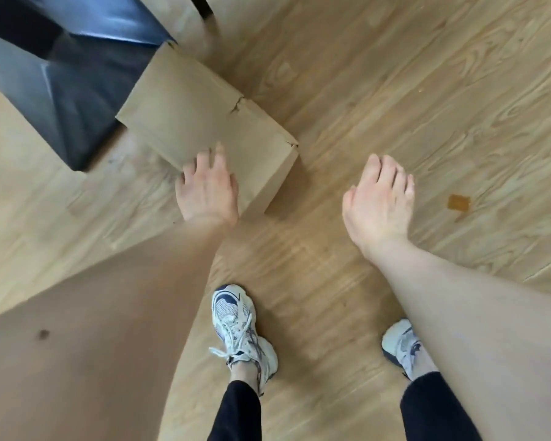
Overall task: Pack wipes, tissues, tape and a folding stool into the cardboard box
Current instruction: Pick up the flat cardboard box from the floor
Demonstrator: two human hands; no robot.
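Observation:
A brown cardboard box (pixel 204 122) lies on the wooden floor, its flaps down and its top flat. My left hand (pixel 207 189) hangs over the box's near corner, fingers spread, holding nothing; whether it touches the cardboard I cannot tell. My right hand (pixel 379 198) hovers over bare floor to the right of the box, fingers loosely apart and empty. No wipes, tissues, tape or stool show in this view.
A dark blue-black padded seat or furniture piece (pixel 77 74) stands at upper left, against the box's far side. My two feet in white trainers (pixel 239 326) stand on the wooden floor (pixel 427 90) below the hands. A small brown tape scrap (pixel 458 203) lies on the floor at right.

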